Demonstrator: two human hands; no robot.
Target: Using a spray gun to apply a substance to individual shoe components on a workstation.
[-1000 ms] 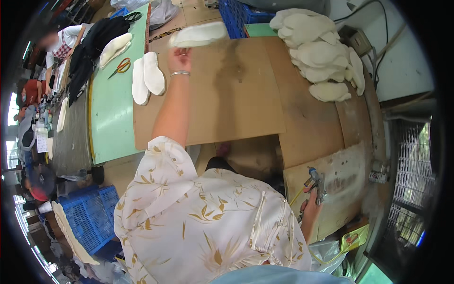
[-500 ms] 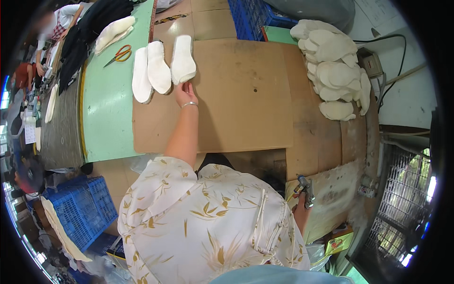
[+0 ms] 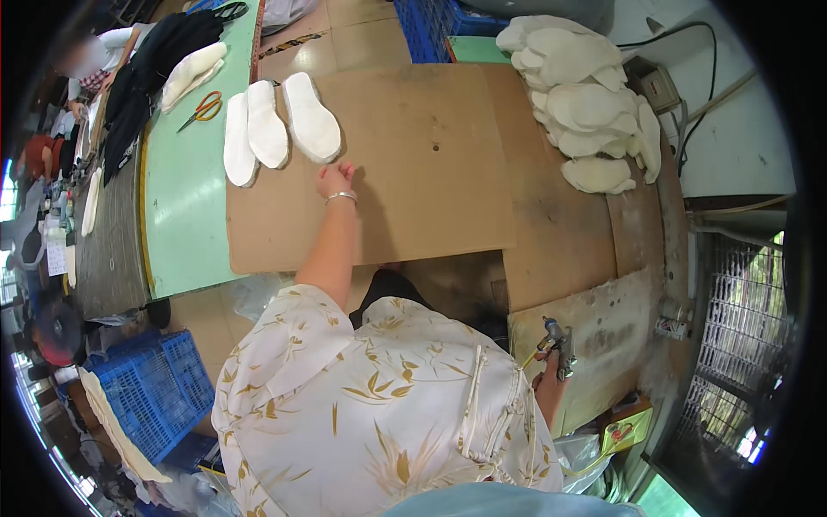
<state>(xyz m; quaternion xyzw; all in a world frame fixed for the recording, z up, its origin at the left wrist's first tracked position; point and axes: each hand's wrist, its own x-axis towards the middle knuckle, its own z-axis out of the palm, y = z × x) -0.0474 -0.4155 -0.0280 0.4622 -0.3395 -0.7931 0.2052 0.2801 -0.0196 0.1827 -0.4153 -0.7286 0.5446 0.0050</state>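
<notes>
Three white insoles lie at the far left of a brown cardboard sheet: a left one [image 3: 239, 142], a middle one [image 3: 267, 127] that overlaps it, and a right one [image 3: 312, 119] set slightly apart. Just below the near end of the right insole is my left hand [image 3: 335, 181], its fingers curled in and nothing visible in them. A small gap shows between hand and insole. Low at the right, my right hand [image 3: 545, 385] is wrapped round a metal spray gun [image 3: 560, 347] with a yellow hose. The gun hides part of that hand.
The cardboard sheet [image 3: 413, 189] covers the table before me. A pile of cream insole pieces [image 3: 586, 108] lies at the far right. On the green tabletop [image 3: 185, 198] are orange-handled scissors [image 3: 207, 107] and more white pieces [image 3: 191, 76]. A blue crate [image 3: 155, 392] stands lower left; people work at the far left.
My left hand has let go of the right insole and drawn back slightly toward me, fingers curling in. That insole now lies flat. The view has shifted a little; my right hand keeps the spray gun.
</notes>
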